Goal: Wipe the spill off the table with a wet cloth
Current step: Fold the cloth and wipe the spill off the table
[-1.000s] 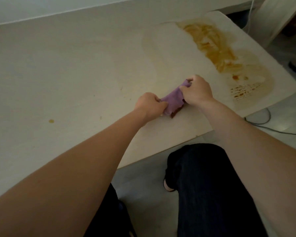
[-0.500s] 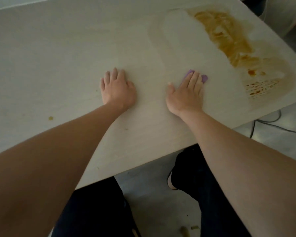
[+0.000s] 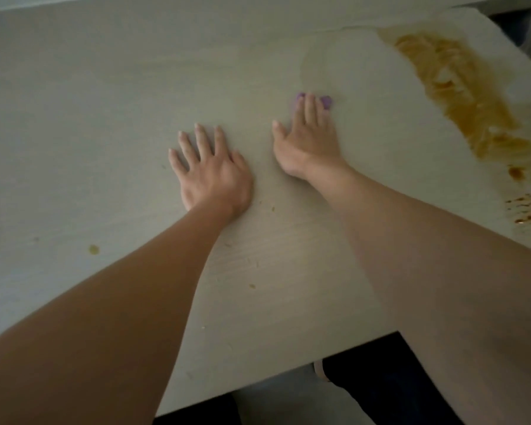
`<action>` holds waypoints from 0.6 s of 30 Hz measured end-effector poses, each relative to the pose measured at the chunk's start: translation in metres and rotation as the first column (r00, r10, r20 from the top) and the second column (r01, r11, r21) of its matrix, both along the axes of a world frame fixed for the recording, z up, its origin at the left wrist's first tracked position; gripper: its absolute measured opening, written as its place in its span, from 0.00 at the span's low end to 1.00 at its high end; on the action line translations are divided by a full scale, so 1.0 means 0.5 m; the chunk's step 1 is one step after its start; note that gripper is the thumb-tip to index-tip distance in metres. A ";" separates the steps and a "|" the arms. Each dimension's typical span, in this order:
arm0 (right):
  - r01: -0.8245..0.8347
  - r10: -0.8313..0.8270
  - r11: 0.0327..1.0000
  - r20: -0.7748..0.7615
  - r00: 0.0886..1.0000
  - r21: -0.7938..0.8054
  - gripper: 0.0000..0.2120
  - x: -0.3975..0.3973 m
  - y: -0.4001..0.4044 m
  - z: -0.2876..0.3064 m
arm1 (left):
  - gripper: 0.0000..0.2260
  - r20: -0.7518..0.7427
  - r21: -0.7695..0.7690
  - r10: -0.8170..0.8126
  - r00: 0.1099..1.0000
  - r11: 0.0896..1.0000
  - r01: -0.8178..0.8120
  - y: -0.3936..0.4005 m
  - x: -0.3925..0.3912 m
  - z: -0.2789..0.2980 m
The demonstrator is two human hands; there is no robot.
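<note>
A purple cloth (image 3: 327,101) lies on the pale wooden table (image 3: 105,118), almost wholly hidden under my right hand (image 3: 308,139), which presses it flat with straight fingers. Only its far edge shows beyond my fingertips. My left hand (image 3: 210,171) rests flat on the table with fingers spread, a little nearer and to the left, holding nothing. A broad brown-orange spill (image 3: 451,84) smears the table's far right, well to the right of the cloth. Darker drops (image 3: 524,207) sit near the right edge.
A small orange drop (image 3: 93,249) and a few crumbs (image 3: 252,286) lie on the near part of the table. A faint damp wiped patch (image 3: 344,65) lies beyond the cloth. The table's near edge runs diagonally, with my dark-trousered legs (image 3: 380,391) below it.
A second ago both hands gripped the cloth above the table's edge. The hands have parted and lie flat, the right one pressing the cloth down. The cloth has slid a little farther away.
</note>
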State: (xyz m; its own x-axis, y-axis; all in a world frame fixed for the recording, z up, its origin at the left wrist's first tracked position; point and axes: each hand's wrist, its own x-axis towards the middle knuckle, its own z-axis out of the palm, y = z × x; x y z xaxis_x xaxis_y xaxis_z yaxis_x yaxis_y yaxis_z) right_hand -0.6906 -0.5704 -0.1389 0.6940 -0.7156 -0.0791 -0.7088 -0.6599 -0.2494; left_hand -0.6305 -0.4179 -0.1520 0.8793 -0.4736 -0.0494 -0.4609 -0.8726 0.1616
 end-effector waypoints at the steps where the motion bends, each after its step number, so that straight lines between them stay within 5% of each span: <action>1: -0.066 0.066 0.998 -0.004 0.998 -0.005 0.36 0.026 0.013 0.000 | 0.29 0.003 0.003 -0.006 1.000 1.000 0.006 0.000 0.000 -0.001; 7: -0.300 0.300 0.954 -0.035 0.953 0.001 0.32 -0.001 0.033 0.005 | 0.28 -0.011 -0.001 -0.015 1.000 1.000 0.015 0.004 -0.001 0.007; 13: 0.018 -0.016 1.000 -0.097 0.995 0.019 0.33 -0.141 -0.093 0.006 | 0.29 -0.011 -0.021 -0.027 1.000 0.999 0.027 0.006 -0.001 0.009; 18: 0.168 -0.165 0.986 -0.109 0.980 0.011 0.34 -0.084 -0.149 0.003 | 0.28 -0.005 -0.021 -0.018 1.000 1.000 0.018 0.003 0.000 0.007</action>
State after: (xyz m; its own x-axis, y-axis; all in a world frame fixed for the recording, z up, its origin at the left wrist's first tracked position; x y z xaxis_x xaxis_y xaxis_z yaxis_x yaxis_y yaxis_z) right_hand -0.7327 -0.6450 -0.1374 0.5521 -0.8179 -0.1619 -0.8315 -0.5261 -0.1783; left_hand -0.6303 -0.4163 -0.1483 0.8705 -0.4903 -0.0435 -0.4756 -0.8606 0.1822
